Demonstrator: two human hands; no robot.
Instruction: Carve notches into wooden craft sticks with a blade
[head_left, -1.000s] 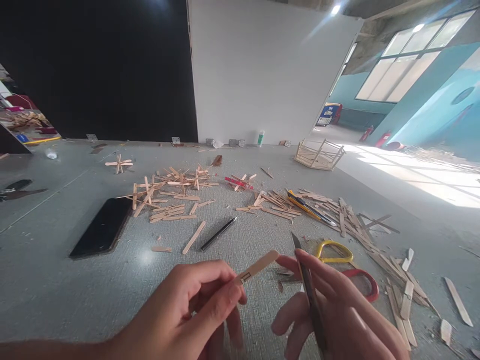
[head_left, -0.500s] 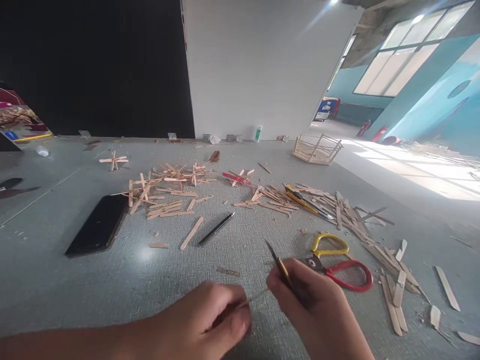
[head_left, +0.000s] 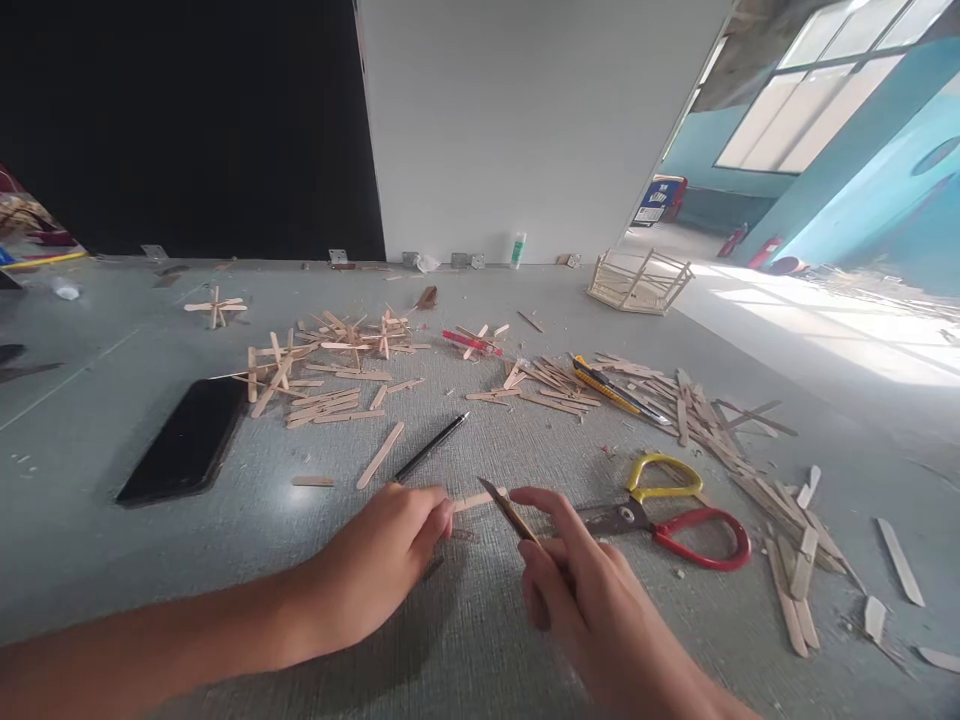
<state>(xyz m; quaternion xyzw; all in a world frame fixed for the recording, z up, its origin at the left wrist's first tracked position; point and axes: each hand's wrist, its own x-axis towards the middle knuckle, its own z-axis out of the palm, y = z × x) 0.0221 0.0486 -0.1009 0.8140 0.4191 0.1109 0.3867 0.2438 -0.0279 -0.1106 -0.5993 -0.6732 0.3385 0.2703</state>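
Observation:
Pinched in my left hand [head_left: 390, 565] is a wooden craft stick [head_left: 480, 499], its free end pointing right. My right hand [head_left: 574, 575] grips a craft knife [head_left: 510, 512], blade up and to the left, its tip by the stick; I cannot tell whether they touch. The right index finger is stretched out near the stick's end. Scissors [head_left: 630, 515] with one yellow and one red handle lie just right of my right hand. A black pen [head_left: 431, 448] rests on the table beyond my left hand.
A phone [head_left: 184, 440] lies at the left. Loose sticks [head_left: 330, 405] and crossed-stick pieces [head_left: 216, 306] are scattered behind. A yellow utility knife [head_left: 615, 390] lies among sticks at the right. A small stick frame [head_left: 641, 283] and a glue bottle [head_left: 518, 250] stand at the back.
Both hands have moved forward and slightly left. The stick has come out into view from my left hand, the right index finger has extended, and the knife tip is now beside the stick.

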